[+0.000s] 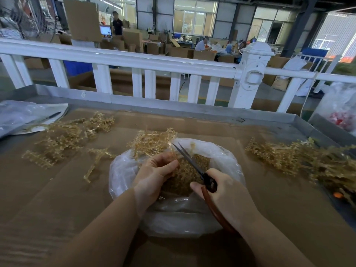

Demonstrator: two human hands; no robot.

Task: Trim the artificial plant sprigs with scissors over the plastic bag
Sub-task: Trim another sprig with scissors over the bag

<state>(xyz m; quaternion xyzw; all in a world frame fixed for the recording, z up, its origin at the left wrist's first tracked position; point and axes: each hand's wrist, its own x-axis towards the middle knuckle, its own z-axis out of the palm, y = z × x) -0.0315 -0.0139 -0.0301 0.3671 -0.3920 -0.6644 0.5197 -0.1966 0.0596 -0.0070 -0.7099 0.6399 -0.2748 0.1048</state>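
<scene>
A clear plastic bag (185,218) lies open in the middle of the cardboard-covered table, with golden-tan cut pieces inside it. My left hand (154,172) holds a golden-tan plant sprig (152,142) by its stem over the bag's far left rim. My right hand (221,191) grips scissors (189,160) with dark blades and reddish-brown handles. The blades stand apart, tips pointing up and left at the sprig's stem beside my left fingers.
Loose sprigs lie in a pile at the left (65,137) and a bigger heap at the right (300,160). A plastic sheet with a pen (25,116) sits far left. A white fence (173,74) borders the table's far side. Another bag (341,110) stands far right.
</scene>
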